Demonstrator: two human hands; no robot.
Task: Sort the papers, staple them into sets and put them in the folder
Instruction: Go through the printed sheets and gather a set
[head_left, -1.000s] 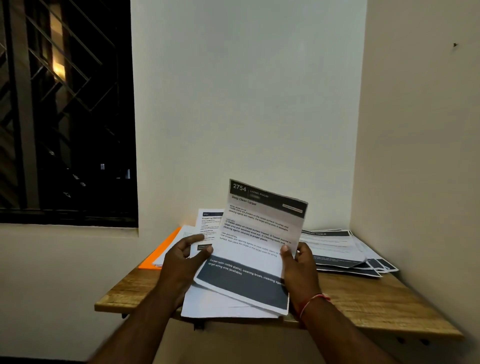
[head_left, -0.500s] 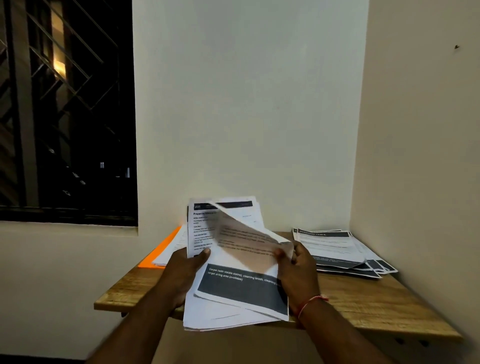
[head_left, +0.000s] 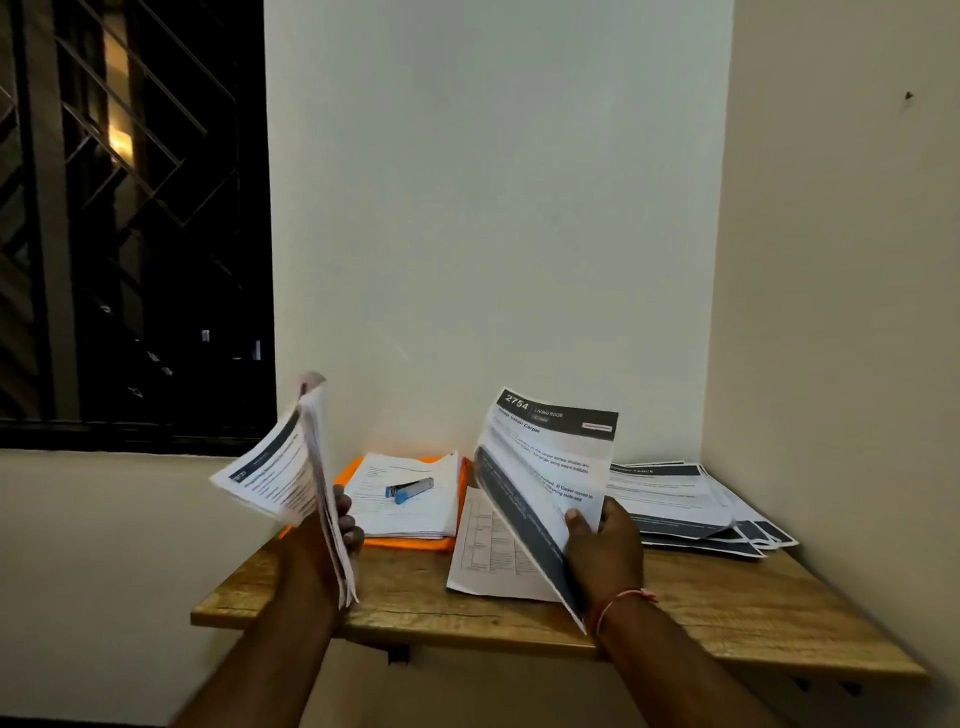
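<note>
Head view: left hand (head_left: 310, 548) grips paper sheaf (head_left: 278, 470), right hand (head_left: 608, 545) pinches 2754 sheet (head_left: 550, 462), blue stapler (head_left: 410, 488) between both grips.

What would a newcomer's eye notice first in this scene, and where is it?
The raised hands stand out: the left hand holds a sheaf at the left, the right hand a sheet headed 2754 at the centre. Between them, a blue stapler lies on papers over an orange folder.
</note>
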